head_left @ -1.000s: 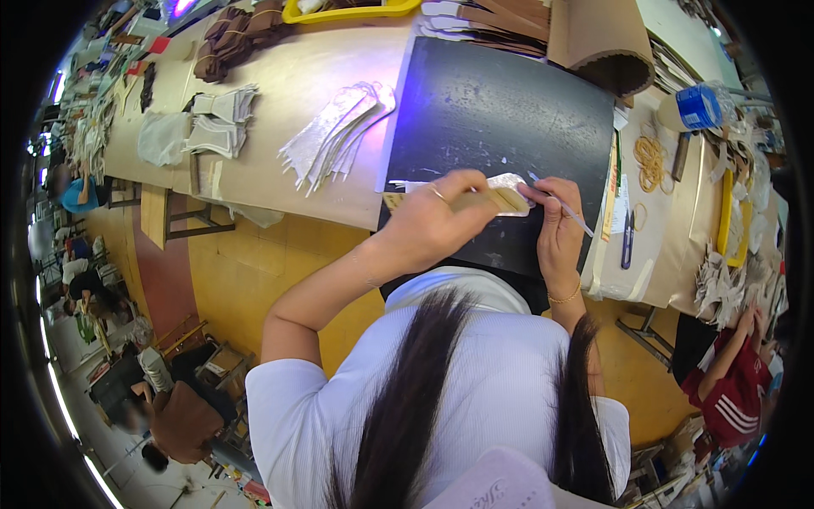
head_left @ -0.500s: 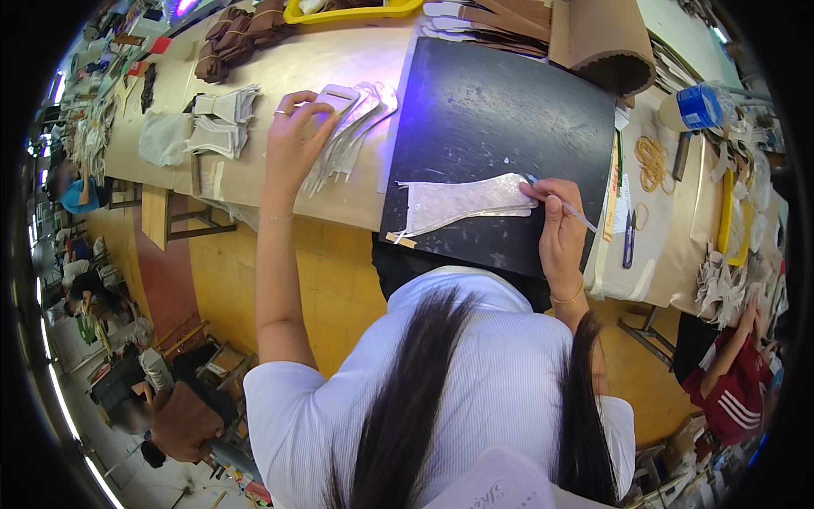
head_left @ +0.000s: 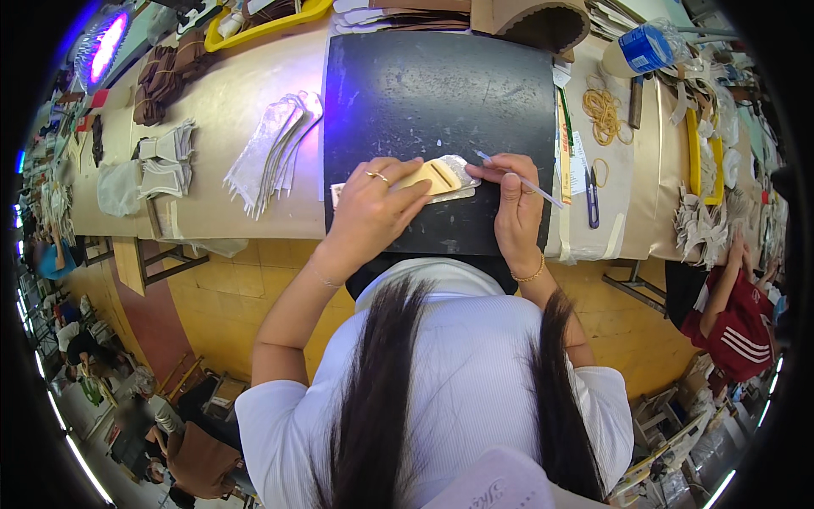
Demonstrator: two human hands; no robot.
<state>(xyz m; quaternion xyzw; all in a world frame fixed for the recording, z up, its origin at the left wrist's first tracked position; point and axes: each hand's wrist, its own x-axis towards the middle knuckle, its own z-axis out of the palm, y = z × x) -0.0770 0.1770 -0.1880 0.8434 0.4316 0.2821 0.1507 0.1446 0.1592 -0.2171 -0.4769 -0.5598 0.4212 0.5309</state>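
Observation:
My left hand [head_left: 373, 210] is closed on a pale yellow slotted plate [head_left: 431, 176], holding it flat over a light grey flared piece [head_left: 465, 194] of sheet material. Most of that piece is hidden under my hand and the plate. From the other side, my right hand [head_left: 515, 208] pinches a thin pale pen-like stick [head_left: 543, 194], its fingertips at the right end of the grey piece. All this rests on a black board [head_left: 441, 102]. Left of the board lies a fanned stack of similar grey pieces [head_left: 275, 153].
Right of the board are purple-handled snips [head_left: 593, 199], rubber bands [head_left: 602, 114] and a blue-labelled jar [head_left: 640, 51]. Brown bundles [head_left: 161, 81] and a yellow tray [head_left: 254, 28] stand at the far left. A person in a red top [head_left: 733, 327] works at the right.
My left hand has come from the grey stack to the board, bringing the slotted plate onto the grey piece. My right hand stays at its right end. The view has shifted to the right.

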